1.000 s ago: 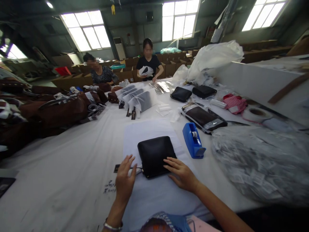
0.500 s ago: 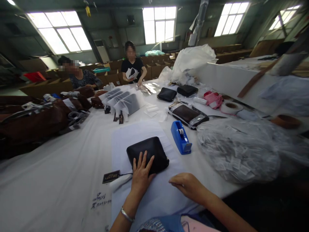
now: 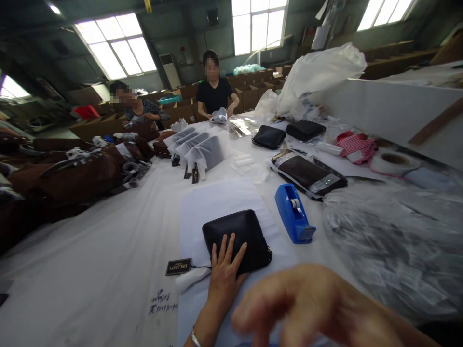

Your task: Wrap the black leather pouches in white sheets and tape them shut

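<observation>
A black zippered pouch (image 3: 253, 231) lies on white sheets of paper (image 3: 195, 202). Across its near side my left hand (image 3: 224, 277) rests flat, fingers spread. A black brand tag (image 3: 178, 266) is tied to the pouch by a cord and lies to its left, beside a rolled white strip (image 3: 193, 279). Raised close to the camera and blurred, my right hand (image 3: 300, 303) has loosely bent fingers that stand apart, with nothing visible in them. Right of the pouch stands a blue tape dispenser (image 3: 294, 217).
Several wrapped pouches (image 3: 206, 152) stand beyond the paper. Brown bags (image 3: 72, 178) line the left. At right are a plastic-wrapped brown pouch (image 3: 307, 171), a tape roll (image 3: 394, 161) and a big clear bag of packets (image 3: 390, 241). Two people (image 3: 216, 94) work across the table.
My right hand has risen from beside the pouch toward the camera, its fingers coming apart. My left hand stays on the pouch. The view has turned, and the person opposite has lowered a wrapped item.
</observation>
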### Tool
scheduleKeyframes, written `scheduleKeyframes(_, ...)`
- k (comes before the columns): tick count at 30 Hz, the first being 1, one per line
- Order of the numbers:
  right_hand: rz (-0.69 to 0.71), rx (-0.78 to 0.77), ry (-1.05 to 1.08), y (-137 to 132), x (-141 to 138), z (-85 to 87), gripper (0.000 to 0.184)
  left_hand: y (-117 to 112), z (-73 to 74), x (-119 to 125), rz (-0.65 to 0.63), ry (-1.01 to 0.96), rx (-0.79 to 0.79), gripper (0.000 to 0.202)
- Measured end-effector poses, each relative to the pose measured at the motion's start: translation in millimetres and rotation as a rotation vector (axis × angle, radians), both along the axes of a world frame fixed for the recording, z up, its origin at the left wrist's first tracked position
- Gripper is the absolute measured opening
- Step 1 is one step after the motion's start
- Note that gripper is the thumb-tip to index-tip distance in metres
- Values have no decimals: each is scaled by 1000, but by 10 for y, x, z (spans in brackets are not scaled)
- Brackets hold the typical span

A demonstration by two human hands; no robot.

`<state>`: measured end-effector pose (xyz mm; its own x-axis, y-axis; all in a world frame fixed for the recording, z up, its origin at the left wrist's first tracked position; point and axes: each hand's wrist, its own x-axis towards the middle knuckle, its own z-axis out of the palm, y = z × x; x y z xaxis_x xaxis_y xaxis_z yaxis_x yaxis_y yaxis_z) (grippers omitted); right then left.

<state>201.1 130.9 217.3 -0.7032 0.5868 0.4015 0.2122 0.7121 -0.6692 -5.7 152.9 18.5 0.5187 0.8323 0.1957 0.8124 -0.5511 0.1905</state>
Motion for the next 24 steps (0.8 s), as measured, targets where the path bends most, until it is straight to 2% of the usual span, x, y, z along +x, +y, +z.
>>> scheduleKeyframes(1, -75, -60, 52, 197, -23, -122, 38, -5, -12, -1, 5, -10, 9, 76)
scheduleKeyframes(3, -310, -176, 131, 681, -51, -464, 29, -16, -30, 2, 20, -20, 20, 77)
scheduleKeyframes(5, -534, -176, 68, 1245, -51, -898, 18, -25, -36, 10, 26, -11, 27, 80)
scheduleKeyframes(6, -609, -153, -35, 1532, -44, -1123, 14, -26, -37, 13, 27, -3, 34, 82)
scheduleKeyframes(7, -656, -130, -197, 1807, -34, -1338, 14, -24, -38, 14, 28, 4, 47, 83)
scheduleKeyframes(9, -682, -112, -313, 2284, -22, -1708, 16, -9, -51, 10, 25, 18, 93, 85)
scheduleKeyframes(12, -729, -81, -439, 2759, -45, -2095, 34, 43, -115, -14, -4, 34, 195, 88)
scheduleKeyframes(15, -807, -35, -530, 2996, -99, -2345, 48, 110, -245, -36, -51, 26, 352, 88)
scheduleKeyframes(18, -836, 36, -575, 3098, -134, -2489, 45, 163, -406, -10, -30, -10, 534, 74)
scheduleKeyframes(22, -797, 156, -586, 3131, -129, -2508, 18, 202, -551, 91, 97, -110, 651, 56)
scheduleKeyframes(24, -776, 203, -573, 3121, -123, -2463, 14, 205, -582, 125, 111, -129, 664, 54)
